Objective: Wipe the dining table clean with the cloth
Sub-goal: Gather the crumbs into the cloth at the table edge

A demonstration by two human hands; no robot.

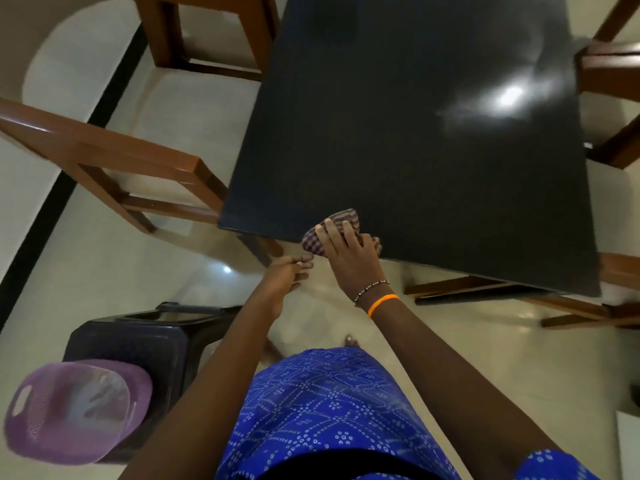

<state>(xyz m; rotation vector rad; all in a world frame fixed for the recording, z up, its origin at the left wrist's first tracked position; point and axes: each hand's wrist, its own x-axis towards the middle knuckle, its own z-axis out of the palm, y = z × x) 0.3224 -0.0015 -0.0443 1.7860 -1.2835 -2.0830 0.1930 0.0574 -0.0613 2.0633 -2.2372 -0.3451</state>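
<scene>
The dining table has a dark, glossy top that fills the upper middle of the head view. A bunched checked cloth lies at the table's near edge, close to its near left corner. My right hand presses flat on the cloth and grips it, with bracelets on the wrist. My left hand is cupped just below the table's edge, right beside the cloth, fingers curled upward and holding nothing that I can see.
Wooden chairs stand at the table's left, far left and right. A dark plastic stool with a purple cap-like object on it is at the lower left. The floor is pale tile.
</scene>
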